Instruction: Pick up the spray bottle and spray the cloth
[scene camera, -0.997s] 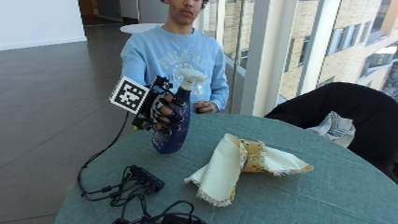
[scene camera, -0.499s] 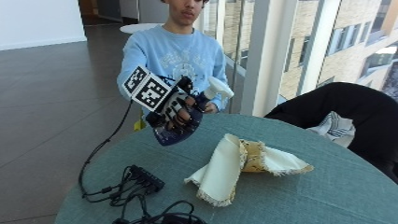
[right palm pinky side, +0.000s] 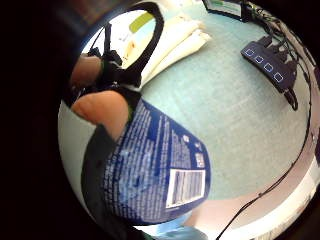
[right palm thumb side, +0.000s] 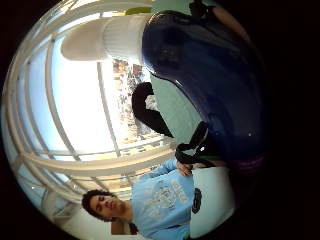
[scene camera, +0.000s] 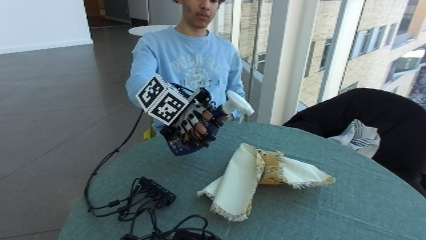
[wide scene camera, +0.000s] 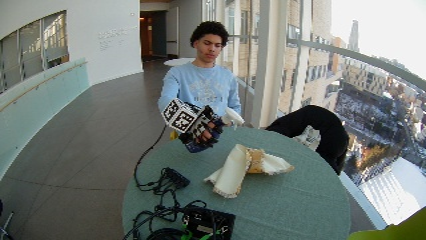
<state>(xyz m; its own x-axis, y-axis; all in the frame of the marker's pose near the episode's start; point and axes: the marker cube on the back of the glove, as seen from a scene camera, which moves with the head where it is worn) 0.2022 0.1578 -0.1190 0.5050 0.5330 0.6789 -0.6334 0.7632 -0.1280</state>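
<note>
My gloved right hand (scene camera: 194, 123) grips a dark blue spray bottle (scene camera: 188, 142) and holds it tilted above the round table, its white spray head (scene camera: 237, 104) pointing toward the cloth. The bottle's printed blue body (right palm pinky side: 160, 170) fills the little finger side palm view, and its dark shoulder (right palm thumb side: 210, 75) and white head (right palm thumb side: 100, 37) fill the thumb side view. A cream folded cloth (scene camera: 256, 177) with a yellow patch and fringed edges lies on the table right of the hand. The same cloth (right palm pinky side: 170, 42) shows beyond the bottle, and again in the wide view (wide scene camera: 243, 165).
The table top (scene camera: 359, 210) is grey-green. A black hub with cables (scene camera: 152, 192) lies at the near left edge, and a black box (wide scene camera: 206, 222) sits at the front. A dark chair with a garment (scene camera: 363, 122) stands at the far right.
The hand lifted the bottle off the table and tipped it, so the spray head now points right toward the cloth. The cloth has not moved.
</note>
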